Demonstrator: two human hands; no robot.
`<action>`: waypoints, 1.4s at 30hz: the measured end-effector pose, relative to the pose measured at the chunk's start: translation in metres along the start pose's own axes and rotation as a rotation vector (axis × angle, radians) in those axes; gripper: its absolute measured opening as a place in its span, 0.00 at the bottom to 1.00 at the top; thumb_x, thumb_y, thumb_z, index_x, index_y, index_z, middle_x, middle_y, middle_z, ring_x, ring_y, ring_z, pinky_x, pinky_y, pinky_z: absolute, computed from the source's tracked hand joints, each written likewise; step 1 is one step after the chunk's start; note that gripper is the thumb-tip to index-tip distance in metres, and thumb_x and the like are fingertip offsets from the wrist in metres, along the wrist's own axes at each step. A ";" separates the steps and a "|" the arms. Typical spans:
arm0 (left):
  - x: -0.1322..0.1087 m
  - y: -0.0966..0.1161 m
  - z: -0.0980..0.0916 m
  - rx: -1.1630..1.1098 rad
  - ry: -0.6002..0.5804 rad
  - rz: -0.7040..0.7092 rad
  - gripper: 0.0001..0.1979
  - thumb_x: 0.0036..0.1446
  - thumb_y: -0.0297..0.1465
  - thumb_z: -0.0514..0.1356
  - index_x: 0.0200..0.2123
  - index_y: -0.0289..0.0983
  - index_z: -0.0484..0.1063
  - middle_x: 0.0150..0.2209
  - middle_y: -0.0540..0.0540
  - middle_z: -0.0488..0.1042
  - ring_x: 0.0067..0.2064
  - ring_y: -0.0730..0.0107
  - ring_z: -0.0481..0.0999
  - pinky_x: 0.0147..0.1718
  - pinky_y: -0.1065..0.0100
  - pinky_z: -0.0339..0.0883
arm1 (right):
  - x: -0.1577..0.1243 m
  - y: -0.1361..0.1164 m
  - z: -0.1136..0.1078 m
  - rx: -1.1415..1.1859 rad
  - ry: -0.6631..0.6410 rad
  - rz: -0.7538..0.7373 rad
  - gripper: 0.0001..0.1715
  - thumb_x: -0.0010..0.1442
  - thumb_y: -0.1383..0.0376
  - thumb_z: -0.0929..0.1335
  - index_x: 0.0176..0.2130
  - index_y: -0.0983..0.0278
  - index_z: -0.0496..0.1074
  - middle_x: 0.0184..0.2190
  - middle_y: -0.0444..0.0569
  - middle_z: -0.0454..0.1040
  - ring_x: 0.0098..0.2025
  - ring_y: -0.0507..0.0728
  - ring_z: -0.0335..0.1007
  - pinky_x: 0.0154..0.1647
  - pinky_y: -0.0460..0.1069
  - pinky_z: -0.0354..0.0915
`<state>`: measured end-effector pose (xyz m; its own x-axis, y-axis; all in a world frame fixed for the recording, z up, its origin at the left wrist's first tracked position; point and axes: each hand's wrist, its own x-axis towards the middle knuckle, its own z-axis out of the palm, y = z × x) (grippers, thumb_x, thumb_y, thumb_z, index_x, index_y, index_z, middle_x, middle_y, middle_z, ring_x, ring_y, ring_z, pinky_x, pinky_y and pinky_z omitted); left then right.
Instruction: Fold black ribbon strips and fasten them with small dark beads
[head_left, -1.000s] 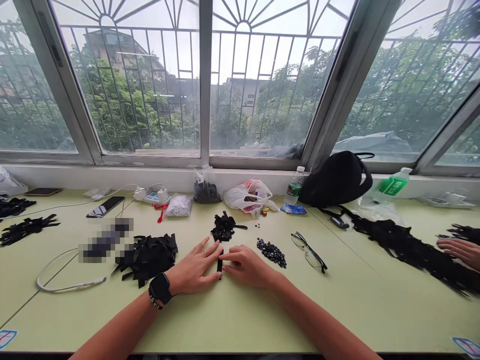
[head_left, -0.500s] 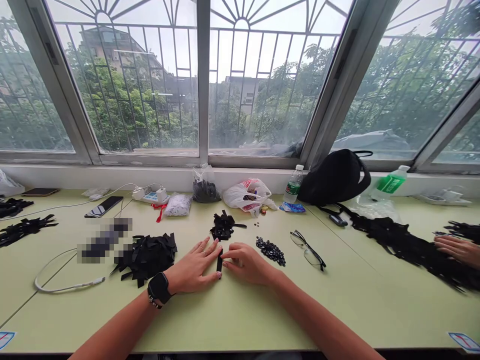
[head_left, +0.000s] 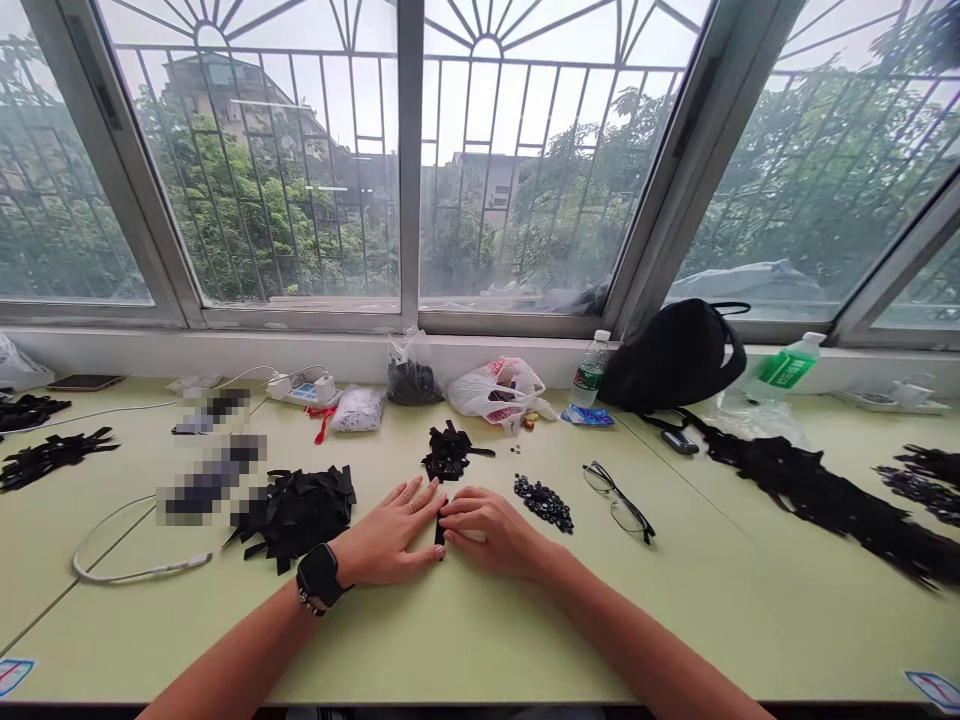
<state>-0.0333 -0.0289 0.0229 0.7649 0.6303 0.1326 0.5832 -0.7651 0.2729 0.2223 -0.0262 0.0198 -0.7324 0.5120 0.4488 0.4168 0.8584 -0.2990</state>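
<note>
Black fabric strip [head_left: 441,530] lay flat on the table between the fingers of both hands, within my head view's lower middle. I saw the left hand [head_left: 386,535] spread wide, palm down, its thumb at the near end of the strip and its fingers toward the far end. The right hand [head_left: 491,530] was curled, its fingers drawn in narrow at the strip's other side; I could not tell whether it pinched anything.

Under them ran the pale green tabletop [head_left: 450,640], seamed in places and reaching back to a white sill [head_left: 352,350]. Above it I faced gray-framed windows [head_left: 409,200], with a metal grille [head_left: 487,66], trees and buildings outside.

Closest to the fingertips, a small pile of black strips [head_left: 448,452] sat just beyond. A larger heap of strips [head_left: 298,512] took the space left of the left hand. Right of the right hand I made out small dark round pieces [head_left: 544,503], then eyeglasses [head_left: 634,515]. Farther back stood a white plastic bag [head_left: 491,395], a green-labelled bottle [head_left: 591,372] and a black bag [head_left: 671,355]; a long row of black strips [head_left: 817,490] filled the far right.
</note>
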 end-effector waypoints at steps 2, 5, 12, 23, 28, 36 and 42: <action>0.000 0.001 0.000 -0.004 0.005 0.001 0.38 0.73 0.53 0.50 0.77 0.45 0.45 0.78 0.44 0.44 0.77 0.40 0.43 0.73 0.41 0.47 | 0.000 -0.002 0.000 -0.017 -0.009 -0.002 0.10 0.71 0.66 0.68 0.44 0.59 0.82 0.41 0.50 0.84 0.48 0.59 0.77 0.55 0.55 0.70; 0.000 0.002 0.000 -0.009 0.013 0.005 0.37 0.73 0.52 0.51 0.77 0.45 0.47 0.77 0.44 0.46 0.77 0.40 0.45 0.73 0.41 0.48 | 0.001 -0.003 0.000 -0.016 -0.015 0.025 0.09 0.69 0.66 0.70 0.43 0.58 0.83 0.43 0.50 0.83 0.49 0.59 0.77 0.56 0.55 0.70; 0.000 0.001 0.000 -0.049 0.046 0.018 0.36 0.72 0.50 0.54 0.77 0.47 0.50 0.77 0.42 0.49 0.76 0.38 0.47 0.72 0.38 0.49 | 0.001 -0.007 -0.007 0.043 -0.052 0.047 0.08 0.67 0.64 0.73 0.44 0.57 0.84 0.47 0.50 0.82 0.50 0.58 0.76 0.57 0.54 0.68; 0.007 0.006 -0.003 -0.364 0.293 0.009 0.27 0.67 0.33 0.64 0.67 0.48 0.68 0.59 0.44 0.77 0.61 0.52 0.75 0.62 0.50 0.71 | 0.002 -0.006 -0.012 0.156 -0.077 0.074 0.10 0.66 0.61 0.75 0.48 0.54 0.84 0.50 0.50 0.80 0.55 0.59 0.74 0.63 0.56 0.64; 0.007 0.009 -0.009 -0.382 0.281 0.033 0.23 0.64 0.32 0.66 0.62 0.47 0.74 0.54 0.44 0.80 0.57 0.51 0.77 0.57 0.51 0.73 | 0.002 -0.006 -0.011 0.182 -0.072 0.082 0.12 0.65 0.60 0.75 0.50 0.54 0.84 0.51 0.49 0.81 0.57 0.58 0.74 0.64 0.55 0.63; 0.003 0.010 -0.009 -0.242 0.265 0.079 0.31 0.63 0.28 0.66 0.67 0.49 0.67 0.55 0.46 0.79 0.57 0.53 0.75 0.60 0.50 0.69 | 0.002 -0.005 -0.010 0.185 -0.067 0.054 0.10 0.65 0.58 0.75 0.47 0.54 0.85 0.51 0.49 0.80 0.55 0.58 0.74 0.64 0.55 0.62; 0.003 0.011 -0.010 -0.206 0.241 0.068 0.32 0.63 0.29 0.65 0.68 0.51 0.65 0.57 0.48 0.78 0.59 0.53 0.73 0.62 0.52 0.67 | 0.002 -0.005 -0.013 0.222 -0.079 0.075 0.11 0.66 0.56 0.75 0.48 0.52 0.85 0.52 0.50 0.79 0.55 0.58 0.74 0.64 0.55 0.63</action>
<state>-0.0276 -0.0340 0.0353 0.6991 0.6105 0.3721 0.4466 -0.7793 0.4396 0.2259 -0.0290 0.0329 -0.7473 0.5627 0.3533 0.3501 0.7854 -0.5105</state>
